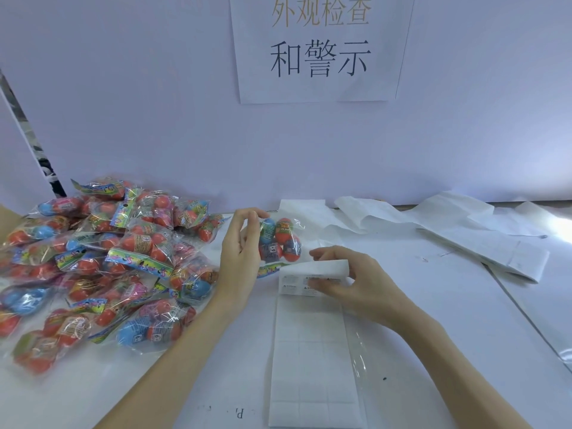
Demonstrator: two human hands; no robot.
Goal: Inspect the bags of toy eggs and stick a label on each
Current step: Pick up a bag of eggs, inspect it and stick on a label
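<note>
— What are the hands doing?
— The left hand (240,255) pinches a bag of toy eggs (278,243) above the table (433,320). The right hand (349,278) curls around the folded top of the label sheet (312,345), seemingly peeling one.
— How far along?
— Hard to say. A big pile of bags (102,258) waits at left; spent backing sheets (448,233) lie behind, so some labels seem used.

Bag pile (93,261) left; label sheet (312,360) right.

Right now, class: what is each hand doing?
Left hand: holds one bag of toy eggs.
Right hand: pinches the label sheet, peeling its top edge.
</note>
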